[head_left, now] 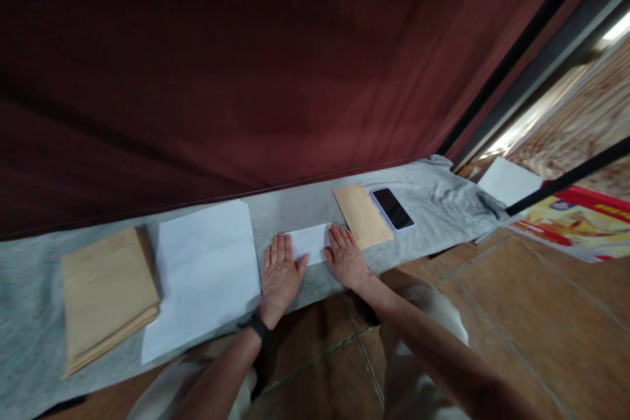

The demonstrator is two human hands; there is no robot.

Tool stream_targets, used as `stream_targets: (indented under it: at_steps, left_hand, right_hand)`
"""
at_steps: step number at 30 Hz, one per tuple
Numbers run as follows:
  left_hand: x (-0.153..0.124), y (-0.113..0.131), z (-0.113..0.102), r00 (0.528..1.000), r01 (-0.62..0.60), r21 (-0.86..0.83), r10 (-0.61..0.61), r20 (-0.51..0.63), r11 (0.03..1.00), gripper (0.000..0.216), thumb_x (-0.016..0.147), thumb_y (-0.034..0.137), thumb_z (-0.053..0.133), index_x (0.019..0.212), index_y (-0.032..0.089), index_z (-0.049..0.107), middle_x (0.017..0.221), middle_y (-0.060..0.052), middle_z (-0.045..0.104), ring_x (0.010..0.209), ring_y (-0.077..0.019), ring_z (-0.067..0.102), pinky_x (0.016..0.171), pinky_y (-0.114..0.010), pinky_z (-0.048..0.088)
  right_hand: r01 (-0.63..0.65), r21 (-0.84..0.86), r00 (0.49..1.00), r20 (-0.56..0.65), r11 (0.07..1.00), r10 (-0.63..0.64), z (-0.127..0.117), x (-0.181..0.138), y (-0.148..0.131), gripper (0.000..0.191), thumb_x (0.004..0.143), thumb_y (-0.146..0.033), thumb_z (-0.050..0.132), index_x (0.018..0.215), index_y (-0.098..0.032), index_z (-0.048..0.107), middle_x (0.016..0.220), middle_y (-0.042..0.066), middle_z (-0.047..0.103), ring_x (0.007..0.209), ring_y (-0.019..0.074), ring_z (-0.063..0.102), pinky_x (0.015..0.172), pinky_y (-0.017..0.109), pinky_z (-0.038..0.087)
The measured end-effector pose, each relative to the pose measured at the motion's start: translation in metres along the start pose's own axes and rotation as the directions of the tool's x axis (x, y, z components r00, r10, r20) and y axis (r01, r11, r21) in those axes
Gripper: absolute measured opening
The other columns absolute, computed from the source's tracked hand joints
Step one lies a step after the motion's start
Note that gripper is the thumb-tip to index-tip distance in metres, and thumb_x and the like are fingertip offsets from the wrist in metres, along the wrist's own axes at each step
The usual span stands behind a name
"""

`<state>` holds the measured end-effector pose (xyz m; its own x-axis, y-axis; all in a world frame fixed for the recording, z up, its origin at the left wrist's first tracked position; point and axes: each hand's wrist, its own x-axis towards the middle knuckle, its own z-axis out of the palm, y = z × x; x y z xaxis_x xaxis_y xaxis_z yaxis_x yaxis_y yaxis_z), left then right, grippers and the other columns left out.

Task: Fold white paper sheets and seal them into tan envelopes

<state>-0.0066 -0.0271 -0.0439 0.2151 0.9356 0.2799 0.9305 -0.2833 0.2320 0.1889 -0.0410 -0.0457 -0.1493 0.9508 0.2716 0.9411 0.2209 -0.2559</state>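
Note:
A small folded sheet of white paper (pixel 311 243) lies on the grey cloth between my hands. My left hand (pixel 282 272) rests flat on its left end, fingers stretched out and pointing away from me. On its right end lies my right hand (pixel 347 257), also flat, with its fingertips close to a brown envelope (pixel 363 215). To the left of my left hand is a stack of larger white sheets (pixel 204 275). Farther left sits a pile of brown envelopes (pixel 109 298).
A phone (pixel 393 209) with a dark screen lies right of the single envelope. The narrow cloth-covered bench (pixel 290 203) runs along a dark red curtain (pixel 275 79). A colourful printed box (pixel 575 220) and a black bar (pixel 571 177) are at the right, above the tiled floor (pixel 492 315).

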Motion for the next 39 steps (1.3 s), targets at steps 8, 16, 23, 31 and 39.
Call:
stream_targets:
  at_steps: [8, 16, 23, 31, 39]
  left_hand:
    - [0.001, -0.005, 0.004, 1.000, -0.006, -0.012, 0.006, 0.004, 1.000, 0.069, 0.099, 0.047, 0.039, 0.149, 0.000, 0.042, 0.154, -0.027, 0.043, 0.148, -0.0371, 0.035, 0.119, -0.056, 0.030]
    - [-0.008, -0.015, -0.018, 0.945, -0.275, -0.062, 0.282, 0.167, 0.959, 0.051, 0.099, 0.039, 0.047, 0.144, 0.016, 0.053, 0.156, -0.014, 0.045, 0.148, -0.0327, 0.037, 0.121, -0.058, 0.028]
    - [-0.005, -0.017, -0.031, 0.926, -0.315, -0.159, 0.340, 0.162, 0.935, 0.042, 0.095, 0.019, 0.046, 0.133, 0.020, 0.063, 0.142, -0.012, 0.062, 0.134, -0.0283, 0.056, 0.120, -0.056, 0.030]
    - [0.031, -0.025, -0.050, 0.981, 0.195, -0.749, -0.136, 0.141, 0.633, 0.029, 0.087, 0.042, 0.065, 0.104, 0.021, 0.075, 0.106, -0.008, 0.077, 0.100, -0.0267, 0.070, 0.095, -0.041, 0.051]
    - [0.035, -0.009, -0.049, 0.853, 0.446, -0.893, -0.332, 0.404, 0.058, 0.043, 0.066, 0.048, 0.082, 0.094, 0.019, 0.070, 0.089, -0.003, 0.074, 0.075, -0.0165, 0.063, 0.069, -0.027, 0.047]
  right_hand:
    - [0.278, 0.057, 0.947, 0.152, 0.959, -0.283, -0.013, 0.007, -0.007, 0.050, 0.099, -0.031, 0.056, 0.142, -0.008, 0.055, 0.153, 0.019, 0.048, 0.142, 0.0285, 0.046, 0.121, 0.044, 0.035]
    - [0.370, 0.141, 0.861, 0.319, 0.918, -0.396, -0.032, 0.020, 0.007, 0.052, 0.089, -0.010, 0.058, 0.141, -0.009, 0.055, 0.155, 0.020, 0.045, 0.142, 0.0270, 0.046, 0.120, 0.040, 0.036]
    - [0.367, 0.130, 0.878, 0.279, 0.921, -0.389, -0.040, 0.028, 0.004, 0.037, 0.094, -0.007, 0.053, 0.127, -0.016, 0.066, 0.137, 0.015, 0.063, 0.123, 0.0258, 0.062, 0.110, 0.041, 0.045]
    - [0.042, 0.649, 0.997, 0.024, 0.760, -0.075, -0.063, 0.044, 0.021, 0.025, 0.099, -0.033, 0.055, 0.109, -0.025, 0.076, 0.107, 0.005, 0.077, 0.098, 0.0217, 0.071, 0.086, 0.032, 0.054]
    - [-0.328, 0.893, 0.934, 0.257, 0.309, 0.249, -0.045, 0.051, 0.009, 0.027, 0.082, -0.046, 0.066, 0.086, -0.020, 0.073, 0.073, 0.001, 0.069, 0.064, 0.0149, 0.058, 0.059, 0.026, 0.043]
